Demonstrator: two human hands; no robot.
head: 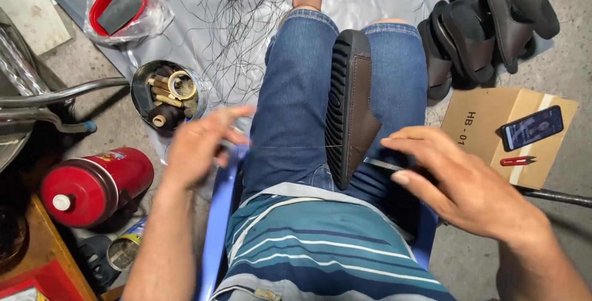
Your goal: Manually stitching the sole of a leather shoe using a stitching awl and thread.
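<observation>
Fingers of the right hand (459,181) pinch a thin metal needle-like tool (381,164) against the brown upper of a black ribbed-sole sandal (350,107), which stands on edge between the knees. Blurred, the left hand (200,147) is half closed, drawing a taut thread (296,147) sideways from the sole. Beyond it, a round tin (140,94) holds thread spools. A red tub in clear plastic (117,8) holds a dark block. Finished sandals (487,23) pile up right.

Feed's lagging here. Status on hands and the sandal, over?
Left hand pulling thread taut. Right hand holds needle at sandal, clamped between knees. Nothing in the way.
</observation>
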